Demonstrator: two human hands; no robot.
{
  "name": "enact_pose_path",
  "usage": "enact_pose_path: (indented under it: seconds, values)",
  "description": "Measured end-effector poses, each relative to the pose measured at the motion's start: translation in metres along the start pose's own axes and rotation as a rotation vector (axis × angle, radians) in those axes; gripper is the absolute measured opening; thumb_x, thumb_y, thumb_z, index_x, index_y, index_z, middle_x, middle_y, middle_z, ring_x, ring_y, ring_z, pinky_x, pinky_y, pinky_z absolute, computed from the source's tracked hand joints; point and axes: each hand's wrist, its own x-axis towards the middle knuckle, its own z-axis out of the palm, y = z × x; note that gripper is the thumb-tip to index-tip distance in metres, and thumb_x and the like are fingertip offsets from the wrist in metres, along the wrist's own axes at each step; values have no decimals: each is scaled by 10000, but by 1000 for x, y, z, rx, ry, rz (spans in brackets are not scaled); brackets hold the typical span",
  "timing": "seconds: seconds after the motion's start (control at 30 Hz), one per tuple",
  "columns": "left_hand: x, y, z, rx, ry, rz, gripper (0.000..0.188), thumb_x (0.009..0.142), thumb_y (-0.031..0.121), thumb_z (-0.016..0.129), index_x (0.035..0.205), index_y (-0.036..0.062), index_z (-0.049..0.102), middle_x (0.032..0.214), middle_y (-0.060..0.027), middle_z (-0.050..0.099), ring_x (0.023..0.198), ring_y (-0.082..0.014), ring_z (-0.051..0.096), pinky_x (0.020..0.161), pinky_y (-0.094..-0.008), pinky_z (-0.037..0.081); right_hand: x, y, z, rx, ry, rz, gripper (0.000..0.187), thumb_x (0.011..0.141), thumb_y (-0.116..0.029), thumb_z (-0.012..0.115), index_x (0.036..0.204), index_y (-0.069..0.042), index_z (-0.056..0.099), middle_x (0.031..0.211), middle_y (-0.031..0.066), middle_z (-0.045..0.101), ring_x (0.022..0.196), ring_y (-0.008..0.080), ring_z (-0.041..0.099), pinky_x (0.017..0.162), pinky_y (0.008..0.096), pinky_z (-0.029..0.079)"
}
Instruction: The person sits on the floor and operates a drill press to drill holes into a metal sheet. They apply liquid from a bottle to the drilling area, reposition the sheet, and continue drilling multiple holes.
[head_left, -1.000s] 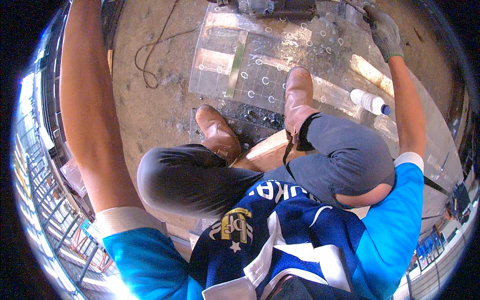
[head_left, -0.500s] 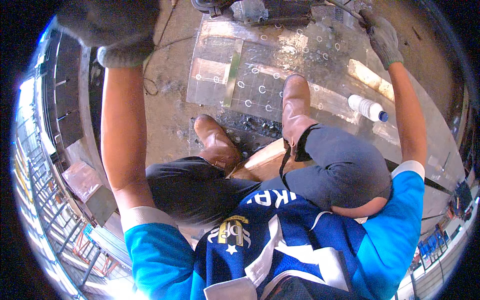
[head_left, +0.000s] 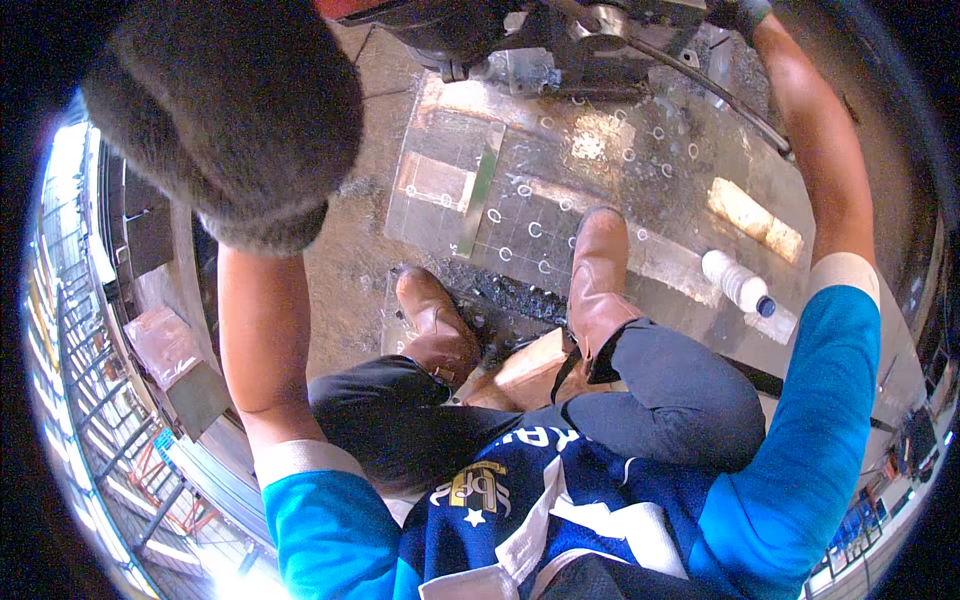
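My left hand (head_left: 235, 120), in a dark grey knitted glove, is large and close at the upper left. Its fingers cannot be made out, nor whether they hold anything. At the top right my gloved right hand (head_left: 738, 14) is cut off by the picture's edge, beside a dark machine with a red part (head_left: 450, 35) that looks like a drill. From the machine's round metal hub (head_left: 602, 28) a long lever (head_left: 710, 85) slants down to the right, its lower end apart from my right hand. Below lies a steel plate (head_left: 600, 255) marked with chalk circles.
On the plate lie a white bottle with a blue cap (head_left: 735, 280), a pale block (head_left: 755, 218) and a narrow greenish strip (head_left: 482, 190). Dark metal shavings (head_left: 520, 292) gather near my brown boots (head_left: 600, 265). A wooden piece (head_left: 525, 370) sits between my legs.
The machine shows further into the picture from the top. My left hand appears lower and larger. My right hand is higher, away from the lever's end, which has swung down to the right.
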Motion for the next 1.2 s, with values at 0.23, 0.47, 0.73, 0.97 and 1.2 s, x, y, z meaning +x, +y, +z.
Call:
enact_pose_path:
  seconds: [0.23,0.47,0.73,0.97,1.2]
  values:
    - [-16,3,-3,-41,61,-107,276,1094,189,415,999,8,600,1000,-130,616,888,-223,595,804,-355,530,20,-17,14,42,-57,82,482,1041,-479,500,1325,-120,652,1176,8,709,980,188,641,834,393,527]
    - [-2,28,4,-7,86,-188,369,1125,207,341,964,-7,594,942,-112,590,837,-189,563,771,-327,506,-28,-33,0,68,-22,9,510,1026,-516,496,1314,-127,653,1197,7,705,990,195,647,817,395,530]
    - [-18,37,-19,-116,28,-524,306,1116,292,423,1164,34,579,936,-52,577,856,-147,540,810,-320,488,-372,-50,-1,-716,301,-49,466,988,-166,465,1424,-96,613,1412,124,651,1161,293,650,983,391,509]
    - [-75,37,-37,207,-218,-631,526,1009,379,624,1430,89,498,1402,-237,605,1228,-407,622,1037,-450,482,-512,-17,138,-394,75,67,352,980,-108,467,1238,-151,701,1310,80,644,1106,239,616,894,365,509]
    - [-135,86,-73,104,-546,-1036,667,997,528,619,1472,86,463,1347,-249,639,1205,-401,646,1031,-462,486,-497,22,165,-681,337,-160,171,909,-51,564,1019,-103,684,1118,136,623,1023,329,626,869,403,516]
